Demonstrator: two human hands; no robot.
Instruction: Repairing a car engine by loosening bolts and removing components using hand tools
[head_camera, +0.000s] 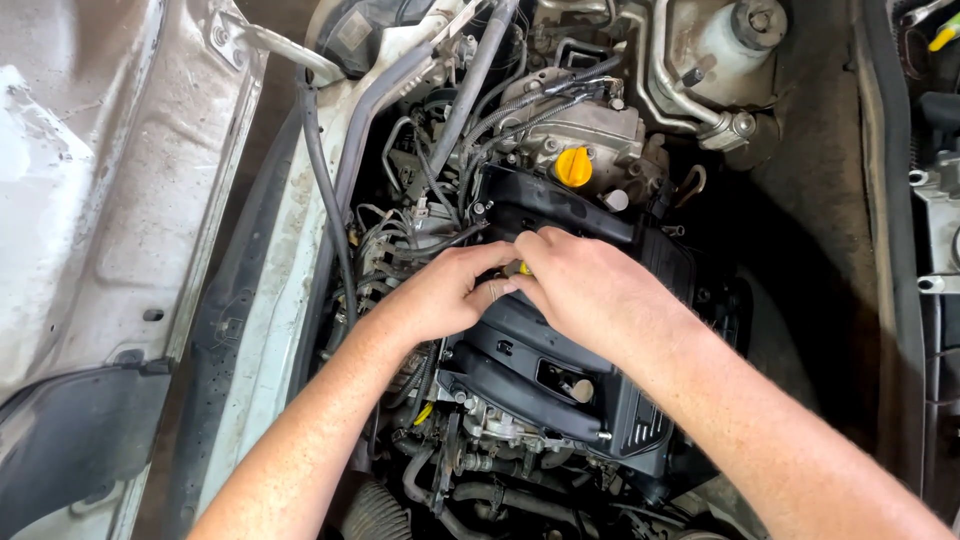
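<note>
Your left hand and right hand meet on the black engine cover, both pinched around something small and yellow, just below the yellow cap.

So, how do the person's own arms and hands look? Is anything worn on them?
Both forearms are bare: no sleeves, no gloves, no watch in view. The left hand has a thin ring on one finger. The right hand wears nothing visible.

Black plastic engine cover, yellow oil filler cap, dusty white car body panel
</note>
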